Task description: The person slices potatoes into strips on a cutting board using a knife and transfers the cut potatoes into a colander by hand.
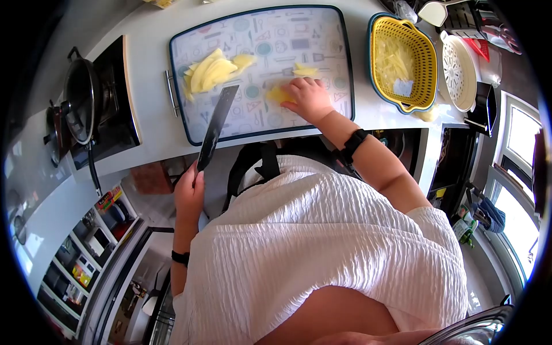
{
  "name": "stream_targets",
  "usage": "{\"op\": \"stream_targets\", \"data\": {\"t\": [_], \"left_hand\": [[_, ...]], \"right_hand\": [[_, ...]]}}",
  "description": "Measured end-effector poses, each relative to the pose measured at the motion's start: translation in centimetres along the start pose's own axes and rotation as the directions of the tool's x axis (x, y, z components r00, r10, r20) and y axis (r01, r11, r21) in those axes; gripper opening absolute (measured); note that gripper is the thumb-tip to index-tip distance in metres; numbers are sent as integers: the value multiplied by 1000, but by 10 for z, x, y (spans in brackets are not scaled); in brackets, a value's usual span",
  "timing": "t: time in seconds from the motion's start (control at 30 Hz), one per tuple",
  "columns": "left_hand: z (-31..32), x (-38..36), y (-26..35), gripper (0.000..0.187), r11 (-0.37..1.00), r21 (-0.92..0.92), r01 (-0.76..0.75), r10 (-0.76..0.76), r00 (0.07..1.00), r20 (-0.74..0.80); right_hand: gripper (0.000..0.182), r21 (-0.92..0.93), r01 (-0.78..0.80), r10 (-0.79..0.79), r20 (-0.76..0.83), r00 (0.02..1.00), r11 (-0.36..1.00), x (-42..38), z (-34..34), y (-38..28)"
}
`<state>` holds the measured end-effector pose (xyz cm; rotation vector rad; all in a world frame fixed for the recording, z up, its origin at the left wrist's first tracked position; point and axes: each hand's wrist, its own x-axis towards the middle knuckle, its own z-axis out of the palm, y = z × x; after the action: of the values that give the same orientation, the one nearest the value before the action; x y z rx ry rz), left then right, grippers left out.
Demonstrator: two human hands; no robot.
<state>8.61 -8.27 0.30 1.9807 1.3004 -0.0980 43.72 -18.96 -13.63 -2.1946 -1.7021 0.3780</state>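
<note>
My left hand [190,192] is closed round the handle of a kitchen knife [217,122], whose broad blade points up and away over the near edge of the cutting board [230,123]. On the board, my right hand [310,99] has its fingers curled down on some pale yellow potato pieces [277,94]; the palm side is hidden. A few more potato slices [305,70] lie just beyond its fingers. To the left, past the knife tip, a fanned pile of potato slices [214,72] rests on the patterned board.
Right of the board stands a yellow basket [430,63] with potato strips in it, set in a blue basin [372,75]. A cream colander [459,72] is beside it. At the left, a lidded pan [80,100] sits by the black cooktop [123,109].
</note>
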Motion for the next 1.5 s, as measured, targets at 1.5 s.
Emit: {"op": "stream_targets", "data": {"t": [1.5], "left_hand": [[26,148,78,41,596,330,-732,548,671,499]], "right_hand": [[27,164,-61,104,-272,957,985,-37,28,-38]]}}
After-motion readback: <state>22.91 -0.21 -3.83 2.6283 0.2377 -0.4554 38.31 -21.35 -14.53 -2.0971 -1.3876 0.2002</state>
